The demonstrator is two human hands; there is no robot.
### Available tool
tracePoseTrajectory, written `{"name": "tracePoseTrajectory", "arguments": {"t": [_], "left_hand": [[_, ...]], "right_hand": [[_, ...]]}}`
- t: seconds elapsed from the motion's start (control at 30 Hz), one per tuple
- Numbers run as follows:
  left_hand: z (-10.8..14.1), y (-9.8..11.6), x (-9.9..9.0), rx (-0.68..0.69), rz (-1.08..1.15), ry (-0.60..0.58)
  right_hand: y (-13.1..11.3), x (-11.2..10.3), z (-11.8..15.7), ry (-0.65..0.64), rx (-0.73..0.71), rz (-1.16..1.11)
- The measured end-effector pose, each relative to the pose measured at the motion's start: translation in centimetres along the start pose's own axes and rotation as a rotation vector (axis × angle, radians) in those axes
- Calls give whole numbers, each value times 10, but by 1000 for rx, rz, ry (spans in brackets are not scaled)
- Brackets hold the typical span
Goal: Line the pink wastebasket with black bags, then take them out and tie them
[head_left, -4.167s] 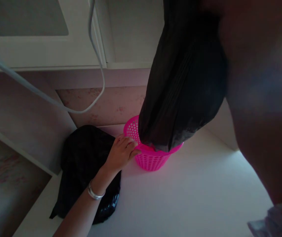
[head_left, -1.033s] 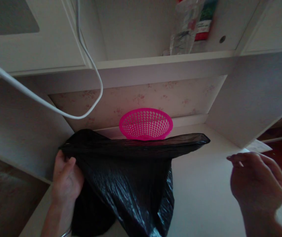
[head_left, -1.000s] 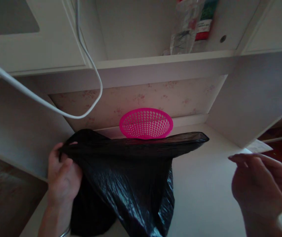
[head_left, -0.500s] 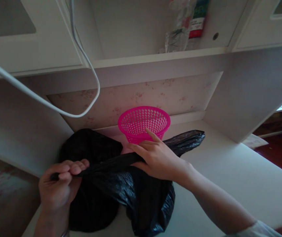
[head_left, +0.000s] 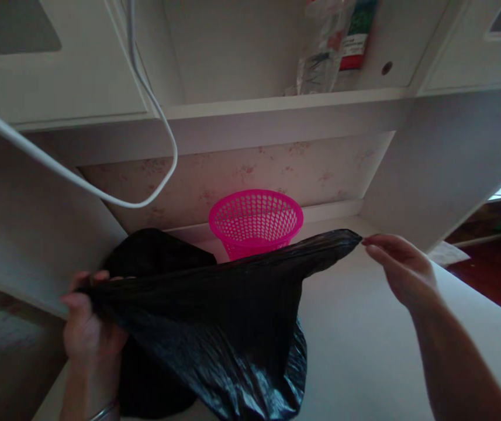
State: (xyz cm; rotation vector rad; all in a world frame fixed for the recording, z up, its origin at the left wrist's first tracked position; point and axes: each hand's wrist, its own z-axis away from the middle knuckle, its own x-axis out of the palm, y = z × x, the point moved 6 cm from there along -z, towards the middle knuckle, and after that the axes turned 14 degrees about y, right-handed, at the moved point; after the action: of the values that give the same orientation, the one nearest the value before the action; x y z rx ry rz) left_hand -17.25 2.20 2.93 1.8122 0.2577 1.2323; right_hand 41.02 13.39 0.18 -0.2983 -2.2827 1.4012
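Note:
A black plastic bag point(head_left: 232, 316) is stretched out between my two hands, its upper edge pulled nearly straight. My left hand point(head_left: 92, 321) is closed around the bag's left corner; some of its fingers are hidden behind the plastic. At the other end, my right hand point(head_left: 401, 269) pinches the tip of the bag's right corner. Just beyond the bag's top edge stands a pink perforated plastic basket point(head_left: 256, 219), its lower part covered from view. A dark black object point(head_left: 154, 251), of a kind I cannot make out, lies behind and left of the bag.
The white desktop point(head_left: 364, 351) extends below, with a floral back panel point(head_left: 241, 169) behind. A white cable point(head_left: 145, 202) hangs in front at the upper left. Overhead, a shelf point(head_left: 285, 105) holds clear plastic packaging point(head_left: 320, 64) and a green and red package point(head_left: 356, 44).
My right hand has moved right from the bag's middle to its right corner and now pinches it. The bag has spread from a bunched strip into a wide sheet.

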Motion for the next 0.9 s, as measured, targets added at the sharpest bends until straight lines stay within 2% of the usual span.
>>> {"name": "tracePoseTrajectory", "arguments": {"t": [0.03,0.1,0.2,0.27,0.3,0.37,0.43,0.47,0.5,0.53,0.6,0.67,0.73,0.8,0.9], "left_hand": [[5,-5,1,-32,1,-42],[21,-18,8,-121,-45,-168],[47,-40,17,-243,-159,-334],[57,-47,21,-244,-185,-384],[61,-49,23,-243,-197,-423],[70,-50,28,-228,-235,-579],[82,-50,34,-213,-255,-759],[87,-49,36,-219,-240,-791],[92,-49,37,-245,-210,-764],[95,-51,37,-297,-175,-688],[102,-58,36,-423,-119,-457],[110,-65,38,-490,-81,-249],[120,-71,45,-539,-26,-134],[132,-77,57,-604,28,-142],[152,-85,74,-667,13,-274]], "right_hand": [[11,-4,3,-4,52,-85],[32,9,18,-161,150,-179],[55,54,49,-488,298,-164],[57,80,62,-602,319,-144],[55,91,67,-632,325,-141],[48,103,74,-659,321,-102],[37,106,80,-646,275,-38],[31,105,84,-627,254,-27],[25,104,87,-601,242,-45],[19,102,91,-573,246,-88],[7,102,99,-544,299,-197],[-4,107,108,-578,340,-280],[-15,118,119,-692,360,-353],[-23,130,132,-827,395,-447],[-21,145,154,-972,535,-512]]}}
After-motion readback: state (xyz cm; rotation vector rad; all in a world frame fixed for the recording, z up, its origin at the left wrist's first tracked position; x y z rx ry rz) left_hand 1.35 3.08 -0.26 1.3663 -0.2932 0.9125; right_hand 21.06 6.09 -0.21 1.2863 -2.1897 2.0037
